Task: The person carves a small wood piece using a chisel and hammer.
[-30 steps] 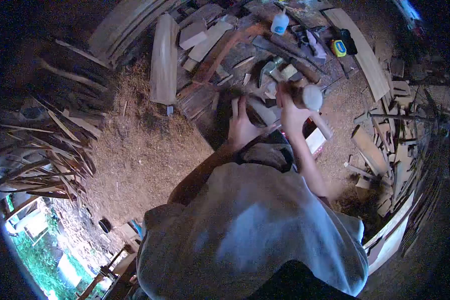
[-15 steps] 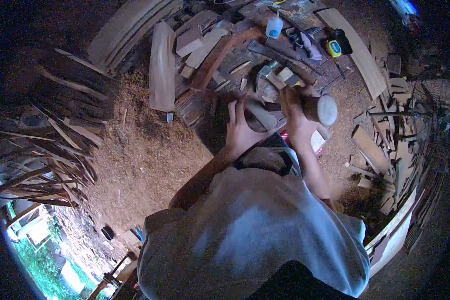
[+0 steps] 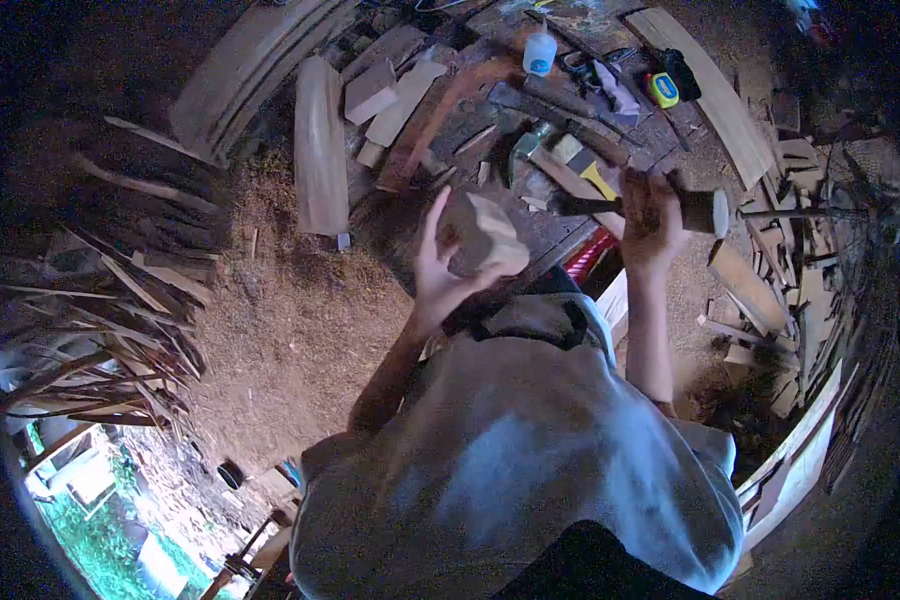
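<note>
My left hand is raised above the bench and grips a pale, rough-cut chunk of wood, fingers spread along its left side. To the right, my right hand is closed around a wooden mallet whose round head points right. A dark chisel sticks out to the left of the same hand; whether the hand holds it too is unclear. Both hands hover over the front edge of the cluttered workbench.
The bench carries wood offcuts, a white glue bottle, a yellow tape measure and a yellow-handled tool. A long plank leans at its left. Sawdust covers the floor; scrap wood is piled left and right.
My left hand has lifted the wood chunk off the bench and turned it up. My right hand has swung to the right with the mallet, away from the piece.
</note>
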{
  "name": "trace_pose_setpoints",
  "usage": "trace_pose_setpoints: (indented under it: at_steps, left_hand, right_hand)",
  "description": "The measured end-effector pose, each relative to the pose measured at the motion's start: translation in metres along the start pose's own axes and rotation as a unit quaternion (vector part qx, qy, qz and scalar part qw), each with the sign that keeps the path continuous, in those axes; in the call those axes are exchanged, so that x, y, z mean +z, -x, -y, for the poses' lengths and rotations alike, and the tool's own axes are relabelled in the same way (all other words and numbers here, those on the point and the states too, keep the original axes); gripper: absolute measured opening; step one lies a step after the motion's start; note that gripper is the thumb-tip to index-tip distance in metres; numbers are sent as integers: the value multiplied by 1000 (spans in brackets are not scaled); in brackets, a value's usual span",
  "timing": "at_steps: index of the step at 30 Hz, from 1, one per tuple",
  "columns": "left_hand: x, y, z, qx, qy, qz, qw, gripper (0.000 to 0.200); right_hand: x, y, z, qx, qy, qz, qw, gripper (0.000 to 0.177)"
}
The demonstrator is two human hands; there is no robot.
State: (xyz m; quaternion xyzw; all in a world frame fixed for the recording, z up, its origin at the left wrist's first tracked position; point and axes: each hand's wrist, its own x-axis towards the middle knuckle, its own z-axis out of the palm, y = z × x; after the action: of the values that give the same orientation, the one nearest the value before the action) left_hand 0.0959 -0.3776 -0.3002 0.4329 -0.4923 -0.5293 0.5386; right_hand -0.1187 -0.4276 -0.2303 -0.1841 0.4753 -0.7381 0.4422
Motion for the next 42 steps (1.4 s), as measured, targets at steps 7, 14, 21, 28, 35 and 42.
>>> trace_pose_setpoints:
  at_steps: [7,14,21,28,35,42]
  left_hand:
    - [-19,-13,-31,-95,474,66,873,77]
    - [-15,-9,-44,-77,285,81,952,76]
    - [-8,-9,-60,-95,264,32,959,78]
    - [6,-13,-75,-102,309,13,945,84]
    - [5,-27,-94,-97,376,-25,921,89]
    - [-1,-51,-116,-42,472,-12,881,74]
  right_hand:
    - [-49,-14,-25,62,-123,141,980,24]
    - [-106,13,-84,40,-6,157,987,39]
    - [-131,21,-35,-113,361,223,898,31]
    - [-164,16,15,80,363,282,884,40]
    - [-236,5,-16,155,426,328,829,36]
    - [-199,18,-34,-32,669,378,639,48]
